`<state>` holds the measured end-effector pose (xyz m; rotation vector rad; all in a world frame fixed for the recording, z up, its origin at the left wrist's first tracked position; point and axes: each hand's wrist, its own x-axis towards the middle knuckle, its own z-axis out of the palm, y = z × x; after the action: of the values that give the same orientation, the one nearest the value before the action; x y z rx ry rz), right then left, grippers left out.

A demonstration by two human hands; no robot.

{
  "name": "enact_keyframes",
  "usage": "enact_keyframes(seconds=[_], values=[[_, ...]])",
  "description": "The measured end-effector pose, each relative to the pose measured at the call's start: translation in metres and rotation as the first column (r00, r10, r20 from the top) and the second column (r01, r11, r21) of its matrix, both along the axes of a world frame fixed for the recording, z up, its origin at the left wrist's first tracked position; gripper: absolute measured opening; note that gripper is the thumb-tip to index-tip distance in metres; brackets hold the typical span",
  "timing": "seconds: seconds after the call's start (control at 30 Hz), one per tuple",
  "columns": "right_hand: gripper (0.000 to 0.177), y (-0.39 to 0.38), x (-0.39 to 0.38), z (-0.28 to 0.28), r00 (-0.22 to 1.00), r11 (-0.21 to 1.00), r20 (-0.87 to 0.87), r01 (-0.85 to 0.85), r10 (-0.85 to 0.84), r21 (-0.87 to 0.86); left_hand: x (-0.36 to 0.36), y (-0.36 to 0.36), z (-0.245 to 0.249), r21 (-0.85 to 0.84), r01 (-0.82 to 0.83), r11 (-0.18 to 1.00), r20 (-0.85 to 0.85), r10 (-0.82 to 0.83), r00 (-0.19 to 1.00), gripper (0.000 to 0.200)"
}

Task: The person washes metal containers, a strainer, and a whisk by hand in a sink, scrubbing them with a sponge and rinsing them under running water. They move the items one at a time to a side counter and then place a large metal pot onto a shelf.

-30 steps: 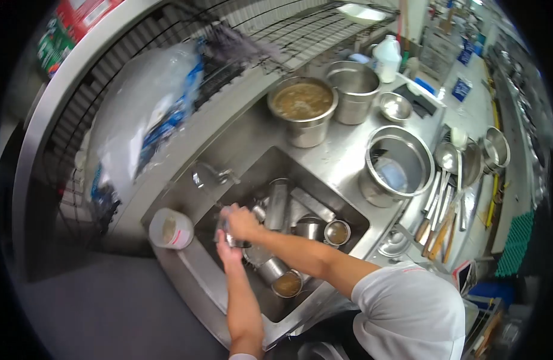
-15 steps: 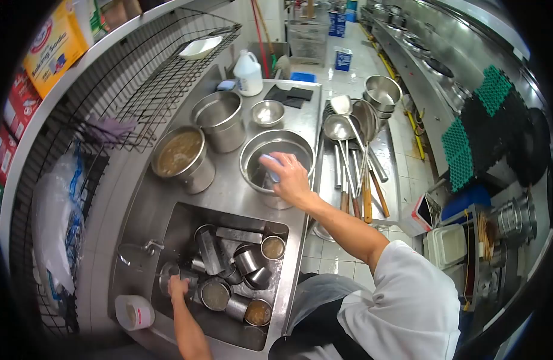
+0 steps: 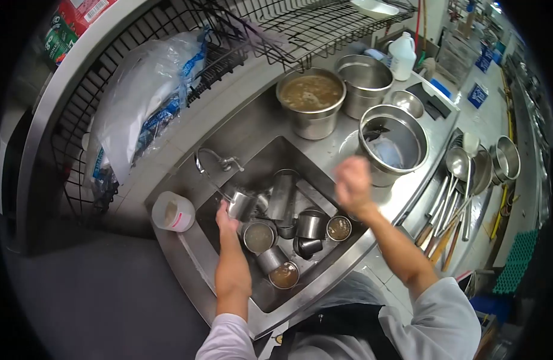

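Observation:
At the left of the sink (image 3: 270,144), under the curved faucet (image 3: 211,174), my left hand (image 3: 225,217) holds a metal container (image 3: 241,206). My right hand (image 3: 353,180) is blurred by motion above the sink's right edge, beside a large round pot (image 3: 408,123); what its fingers do cannot be made out. Inside that pot lies a light blue cloth-like item (image 3: 387,151). Several metal containers lie in the sink, among them one with cloudy liquid (image 3: 259,237) and one with brownish liquid (image 3: 284,275).
A pot of brown liquid (image 3: 312,93) and another deep pot (image 3: 365,78) stand behind the sink. A white tub (image 3: 173,211) sits at its left corner. Ladles (image 3: 457,162) lie on the right. A wire rack (image 3: 300,30) hangs above.
The view has swung left. My right hand has left the round pot and moved toward the sink, and the light blue item now lies in the pot. My left hand has raised the container toward the faucet.

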<state>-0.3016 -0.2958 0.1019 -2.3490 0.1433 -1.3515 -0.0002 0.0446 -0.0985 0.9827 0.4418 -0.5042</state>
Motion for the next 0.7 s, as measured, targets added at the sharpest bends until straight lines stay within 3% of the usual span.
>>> enact_keyframes(seconds=[0.03,0.07,0.1,0.13,0.17,0.2,0.23,0.27,0.3,0.33,0.37,0.4,0.43,0.47,0.5,0.53,0.57,0.6,0.67,0.7], values=[[0.018,0.024,0.024,-0.025,0.982,0.97,-0.043,-0.174,0.184,0.17,-0.012,0.004,0.005,-0.099,-0.113,0.989,-0.031,0.111,0.993,0.032],[0.015,0.049,0.051,-0.047,0.952,0.916,-0.115,-0.234,0.284,0.325,-0.009,0.015,-0.023,-0.079,-0.34,0.937,-0.049,0.337,0.94,0.037],[0.02,0.071,0.077,-0.066,0.876,0.866,-0.305,-0.211,0.373,0.453,-0.028,0.013,-0.002,-0.078,-0.424,0.902,-0.113,0.415,0.903,0.036],[0.039,0.097,0.109,-0.103,0.759,0.699,-0.402,-0.097,0.512,0.708,-0.053,0.006,0.027,-0.07,-0.509,0.858,-0.177,0.492,0.853,0.037],[0.061,0.115,0.141,-0.12,0.565,0.502,-0.464,0.099,0.682,0.859,-0.058,0.011,0.019,-0.154,-0.53,0.834,-0.216,0.495,0.842,0.038],[0.077,0.143,0.17,-0.159,0.553,0.401,-0.447,0.21,0.703,0.892,-0.061,0.021,0.001,-0.231,-0.553,0.801,-0.257,0.498,0.828,0.039],[0.086,0.151,0.172,-0.119,0.451,0.045,-0.181,0.295,0.874,0.954,-0.053,0.035,-0.037,-0.264,-0.633,0.728,-0.304,0.559,0.771,0.031],[0.084,0.163,0.185,-0.113,0.399,-0.194,0.02,0.399,0.917,0.896,-0.067,0.025,-0.021,-0.25,-0.605,0.756,-0.282,0.541,0.792,0.022],[0.066,0.18,0.211,-0.15,0.462,-0.62,0.446,0.355,0.767,0.699,-0.083,0.014,0.0,-0.234,-0.577,0.782,-0.259,0.522,0.813,0.015],[0.046,0.194,0.228,-0.148,0.584,-0.675,0.435,0.286,0.686,0.68,-0.082,0.036,-0.057,-0.131,-0.524,0.841,-0.179,0.5,0.847,0.01],[0.037,0.198,0.239,-0.132,0.55,-0.696,0.47,0.325,0.69,0.64,-0.089,0.016,-0.027,-0.308,-0.605,0.734,-0.27,0.543,0.795,0.015],[0.041,0.205,0.253,-0.121,0.45,-0.562,0.395,0.334,0.801,0.757,-0.105,0.023,-0.023,-0.217,-0.413,0.885,-0.272,0.351,0.896,0.025],[0.05,0.204,0.264,-0.099,0.269,-0.298,0.207,0.361,0.94,0.884,-0.116,0.026,-0.023,-0.017,-0.219,0.976,-0.266,0.206,0.942,0.023],[0.052,0.215,0.273,-0.095,0.191,0.05,-0.073,0.122,0.979,0.991,-0.12,0.028,-0.025,0.174,0.008,0.985,-0.29,0.044,0.956,0.022],[0.055,0.226,0.282,-0.092,0.209,0.431,-0.405,-0.094,0.89,0.898,-0.127,0.038,-0.044,0.378,0.166,0.911,-0.223,-0.084,0.971,0.024],[0.052,0.224,0.29,-0.093,0.124,0.549,-0.551,-0.399,0.826,0.734,-0.139,0.055,-0.079,0.565,0.294,0.771,-0.184,-0.229,0.956,0.026],[0.046,0.219,0.288,-0.084,0.099,0.634,-0.694,-0.514,0.713,0.578,-0.152,0.065,-0.1,0.723,0.379,0.577,-0.175,-0.378,0.909,0.029],[0.041,0.212,0.283,-0.068,0.097,0.675,-0.814,-0.619,0.572,0.401,-0.165,0.062,-0.091,0.837,0.398,0.375,-0.228,-0.421,0.878,0.033],[0.032,0.201,0.272,-0.061,0.178,0.667,-0.922,-0.738,0.344,0.106,-0.19,0.048,-0.062,0.931,0.359,-0.069,-0.347,-0.48,0.806,0.041],[0.028,0.195,0.265,-0.062,0.243,0.655,-0.931,-0.756,0.273,-0.006,-0.202,0.051,-0.096,0.929,0.364,-0.065,-0.365,-0.313,0.877,0.043]])
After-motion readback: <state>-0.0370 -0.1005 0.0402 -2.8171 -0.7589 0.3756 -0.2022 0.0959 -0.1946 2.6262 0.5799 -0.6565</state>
